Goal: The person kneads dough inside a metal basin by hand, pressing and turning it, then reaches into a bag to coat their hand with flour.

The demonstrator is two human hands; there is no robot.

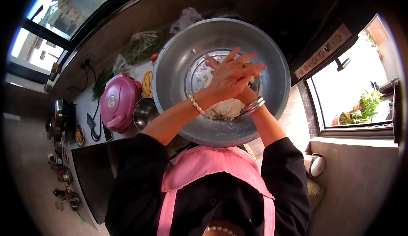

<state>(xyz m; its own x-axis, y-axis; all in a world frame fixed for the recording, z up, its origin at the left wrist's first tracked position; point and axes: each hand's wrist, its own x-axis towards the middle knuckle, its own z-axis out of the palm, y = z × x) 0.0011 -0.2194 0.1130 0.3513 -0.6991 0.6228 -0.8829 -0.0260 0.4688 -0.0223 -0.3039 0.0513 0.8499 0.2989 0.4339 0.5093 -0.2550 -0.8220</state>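
A large metal basin sits in front of me with a pale, rough lump of dough in it. Bits of dough and flour stick to its bottom. My left hand, with a pearl bracelet at the wrist, crosses on top of my right hand, its fingers spread and stretched out. Under it, my right hand, with silver bangles, is mostly covered. Some of its fingertips poke out at the upper left, extended. Both hands are over the dough; whether the right palm presses on it is hidden.
Left of the basin stand a pink round electric appliance, a small metal bowl and yellow flatbreads. Green vegetables in a plastic bag lie behind. A dark cooktop is at lower left, a window at right.
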